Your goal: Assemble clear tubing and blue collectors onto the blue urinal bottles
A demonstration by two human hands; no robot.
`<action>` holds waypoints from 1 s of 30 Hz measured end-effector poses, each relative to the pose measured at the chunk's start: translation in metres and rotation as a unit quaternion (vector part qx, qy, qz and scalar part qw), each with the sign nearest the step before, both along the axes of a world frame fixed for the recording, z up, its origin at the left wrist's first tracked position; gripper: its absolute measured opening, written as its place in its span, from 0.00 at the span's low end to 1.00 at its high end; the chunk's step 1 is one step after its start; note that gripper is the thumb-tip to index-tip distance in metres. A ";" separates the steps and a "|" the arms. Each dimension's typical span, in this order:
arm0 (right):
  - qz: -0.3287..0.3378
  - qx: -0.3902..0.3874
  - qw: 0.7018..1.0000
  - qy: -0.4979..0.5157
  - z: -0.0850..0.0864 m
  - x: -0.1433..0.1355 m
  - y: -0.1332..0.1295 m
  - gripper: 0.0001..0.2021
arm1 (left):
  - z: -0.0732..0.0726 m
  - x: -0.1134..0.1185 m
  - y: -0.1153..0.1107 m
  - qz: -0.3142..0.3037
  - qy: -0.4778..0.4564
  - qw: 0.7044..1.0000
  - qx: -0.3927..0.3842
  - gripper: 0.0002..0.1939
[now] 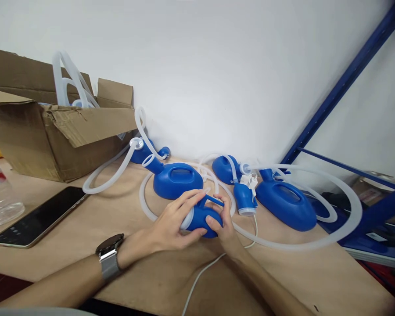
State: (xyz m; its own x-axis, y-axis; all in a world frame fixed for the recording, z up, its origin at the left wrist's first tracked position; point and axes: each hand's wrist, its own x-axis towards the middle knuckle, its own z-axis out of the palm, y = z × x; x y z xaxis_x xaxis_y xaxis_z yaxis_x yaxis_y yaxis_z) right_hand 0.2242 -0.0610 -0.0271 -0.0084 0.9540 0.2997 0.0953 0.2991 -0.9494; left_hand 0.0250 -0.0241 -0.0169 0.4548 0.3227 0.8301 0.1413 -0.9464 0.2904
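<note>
Both hands hold a blue plastic urinal cup (200,223) just above the table. My left hand (174,219) is closed around its whitish rim end, thumb along the lower side. My right hand (224,221) grips the other end, thumb on the body and fingers by the thin blue handle. A clear hose seems to run behind it; the joint is hidden. Right behind the hands lies a blue urinal bottle (177,181) with a moulded handle and open neck. Further right are a similar blue cup (244,196) and a larger blue bottle (287,204).
An open cardboard box (85,127) with coiled hoses stands at the left. A phone (39,217) and a clear plastic bottle (1,197) lie near it. A translucent hose (292,246) loops across the right side. A white cable (202,272) crosses the front; blue shelving (342,83) rises at right.
</note>
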 end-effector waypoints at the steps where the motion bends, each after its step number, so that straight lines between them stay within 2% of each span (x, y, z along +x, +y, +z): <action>1: 0.002 0.008 1.000 -0.002 0.000 0.002 0.002 0.34 | -0.001 0.001 0.002 0.012 -0.008 1.000 0.012 0.43; 6: 0.030 0.085 0.995 -0.047 0.003 0.013 0.004 0.30 | 0.003 -0.003 0.003 0.073 -0.064 0.985 0.143 0.32; 9: 0.029 0.112 0.991 -0.072 0.013 0.016 0.001 0.32 | 0.008 -0.006 -0.001 0.117 -0.057 0.970 0.207 0.32; 11: 0.020 0.127 0.987 -0.099 0.027 0.015 0.001 0.28 | 0.009 -0.008 -0.001 0.127 -0.038 0.968 0.213 0.34; 14: 0.040 0.142 0.969 -0.200 0.057 0.006 0.005 0.21 | 0.008 -0.007 0.000 0.097 -0.013 0.970 0.222 0.38; 16: 0.081 0.115 0.955 -0.262 0.077 -0.002 0.010 0.22 | 0.007 -0.007 0.002 0.085 -0.015 0.965 0.246 0.37; 19: 0.114 0.063 0.952 -0.279 0.097 -0.014 0.019 0.22 | 0.009 -0.007 0.004 0.102 -0.039 0.955 0.274 0.31; 22: 0.113 0.016 0.967 -0.226 0.101 -0.019 0.025 0.15 | 0.013 -0.008 0.006 0.106 -0.055 0.949 0.291 0.24; 25: 0.160 -0.027 0.969 -0.185 0.099 -0.017 0.030 0.13 | 0.014 -0.009 0.008 0.099 -0.060 0.947 0.301 0.19; 28: 0.211 -0.006 0.955 -0.208 0.099 -0.010 0.032 0.12 | 0.014 -0.008 0.009 0.090 -0.059 0.946 0.306 0.15; 30: 0.217 0.013 0.950 -0.224 0.100 -0.007 0.032 0.12 | 0.013 -0.006 0.010 0.085 -0.057 0.947 0.304 0.14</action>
State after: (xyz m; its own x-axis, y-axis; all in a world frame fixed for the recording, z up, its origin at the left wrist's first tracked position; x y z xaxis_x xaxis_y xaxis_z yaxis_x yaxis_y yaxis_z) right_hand 0.2173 -0.0291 0.0728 -0.5311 0.8242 0.1966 0.3510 0.4252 -0.8343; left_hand 0.0191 -0.0145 -0.0035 0.3356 -0.1699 0.9265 0.3076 -0.9099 -0.2783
